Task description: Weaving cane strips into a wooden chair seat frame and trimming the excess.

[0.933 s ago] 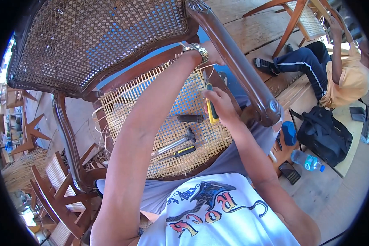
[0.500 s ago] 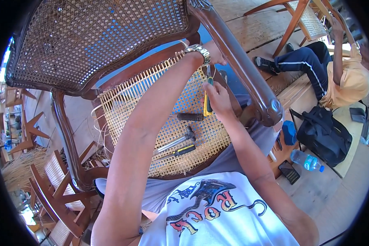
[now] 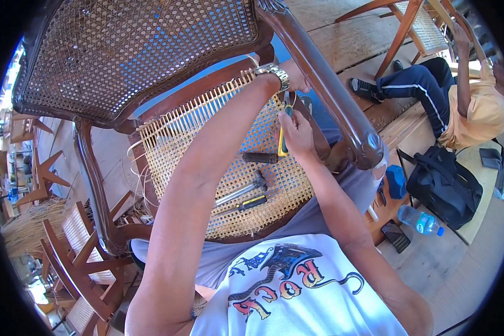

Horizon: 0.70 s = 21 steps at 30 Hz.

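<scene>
My right hand (image 3: 298,132) is closed around yellow-and-green-handled pliers (image 3: 283,144), jaws pointing toward the seat's far right side. Just beyond them is my left hand (image 3: 297,77), a metal watch on its wrist; the chair's arm hides most of its fingers. Under both arms lies the woven cane seat (image 3: 288,193) of a dark wooden armchair, loose strand ends sticking up along its far edge. On the weave rest a black-handled tool (image 3: 261,158), a hammer (image 3: 257,182) partly behind my left forearm, and a yellow-and-black screwdriver (image 3: 252,203).
The chair's carved arm (image 3: 330,84) rises close on the right, its cane back (image 3: 140,56) at the far left. A person (image 3: 470,106) sits at right. Nearby are a black bag (image 3: 445,187), a water bottle (image 3: 421,220) and a phone (image 3: 396,235). Wooden chair frames (image 3: 75,263) stand left.
The pliers' handles look closer together in my right hand. My left hand stays by the chair's arm, and the tools on the seat lie as before.
</scene>
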Motion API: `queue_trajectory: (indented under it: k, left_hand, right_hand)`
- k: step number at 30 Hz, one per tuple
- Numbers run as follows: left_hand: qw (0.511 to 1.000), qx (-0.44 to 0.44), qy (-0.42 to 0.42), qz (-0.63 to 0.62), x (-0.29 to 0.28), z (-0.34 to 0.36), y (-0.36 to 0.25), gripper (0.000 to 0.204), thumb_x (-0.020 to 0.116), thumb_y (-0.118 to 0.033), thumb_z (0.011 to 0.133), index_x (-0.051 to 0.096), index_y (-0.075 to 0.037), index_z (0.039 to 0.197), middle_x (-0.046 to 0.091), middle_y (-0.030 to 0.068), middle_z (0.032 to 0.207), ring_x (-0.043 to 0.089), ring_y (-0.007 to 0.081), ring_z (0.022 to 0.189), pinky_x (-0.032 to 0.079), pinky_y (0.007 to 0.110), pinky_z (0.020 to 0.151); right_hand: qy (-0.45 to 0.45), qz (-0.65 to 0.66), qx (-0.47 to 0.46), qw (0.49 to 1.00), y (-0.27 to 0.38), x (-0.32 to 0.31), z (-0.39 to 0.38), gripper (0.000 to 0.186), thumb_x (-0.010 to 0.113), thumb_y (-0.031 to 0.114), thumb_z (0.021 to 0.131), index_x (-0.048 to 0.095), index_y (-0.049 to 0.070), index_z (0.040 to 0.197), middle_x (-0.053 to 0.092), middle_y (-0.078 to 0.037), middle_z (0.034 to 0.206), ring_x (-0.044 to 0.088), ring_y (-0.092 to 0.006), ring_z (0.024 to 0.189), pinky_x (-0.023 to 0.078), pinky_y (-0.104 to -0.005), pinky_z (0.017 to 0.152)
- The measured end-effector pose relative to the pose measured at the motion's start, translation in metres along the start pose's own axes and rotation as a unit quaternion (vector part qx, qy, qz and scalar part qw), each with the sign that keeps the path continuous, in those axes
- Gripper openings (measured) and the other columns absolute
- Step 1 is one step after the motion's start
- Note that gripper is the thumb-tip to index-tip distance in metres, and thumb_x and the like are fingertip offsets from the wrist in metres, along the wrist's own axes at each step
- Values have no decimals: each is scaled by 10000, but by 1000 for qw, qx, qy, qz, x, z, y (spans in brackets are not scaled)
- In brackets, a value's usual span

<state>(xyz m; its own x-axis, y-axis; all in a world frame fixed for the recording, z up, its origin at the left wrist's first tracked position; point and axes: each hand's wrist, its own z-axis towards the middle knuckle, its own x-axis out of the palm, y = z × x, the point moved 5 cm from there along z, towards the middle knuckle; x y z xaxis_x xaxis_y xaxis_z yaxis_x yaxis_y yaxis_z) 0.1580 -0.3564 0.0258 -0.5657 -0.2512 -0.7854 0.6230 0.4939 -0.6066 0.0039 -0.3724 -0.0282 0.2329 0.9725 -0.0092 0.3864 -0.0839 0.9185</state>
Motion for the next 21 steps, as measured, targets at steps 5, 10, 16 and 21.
queue_trajectory:
  k: [5, 10, 16, 21]
  left_hand:
    - [995, 40, -89, -26, 7, -5, 58, 190, 739, -112, 734, 710, -41, 907, 715, 54, 764, 690, 161, 740, 551, 329, 677]
    - [980, -134, -1, -146, -30, -77, 39, 237, 691, -255, 796, 722, -57, 923, 717, 60, 759, 684, 145, 702, 538, 302, 664]
    - [943, -279, -171, 56, -29, -240, 59, 260, 645, -286, 822, 686, -36, 880, 698, 162, 791, 681, 326, 760, 532, 403, 696]
    - [899, -324, -292, -21, 21, -357, -51, 161, 648, -169, 859, 682, -13, 876, 654, 138, 734, 645, 263, 673, 496, 376, 620]
  right_hand:
    - [159, -9, -40, 986, 16, 13, -48, 302, 610, 276, 927, 562, 23, 1083, 594, -38, 769, 599, -114, 628, 472, -254, 572]
    - [290, -352, -336, 824, 49, 8, -151, 602, 741, 304, 754, 538, 66, 1269, 544, -140, 1082, 543, -274, 1024, 436, -416, 909]
    - [342, -532, -445, 634, -10, 17, -182, 747, 815, 296, 670, 502, 76, 1312, 497, -140, 1247, 448, -324, 1220, 363, -485, 1048]
    - [215, -331, -447, 803, 71, 17, -183, 716, 791, 292, 719, 481, 28, 1307, 478, -175, 1290, 448, -351, 1237, 365, -488, 1045]
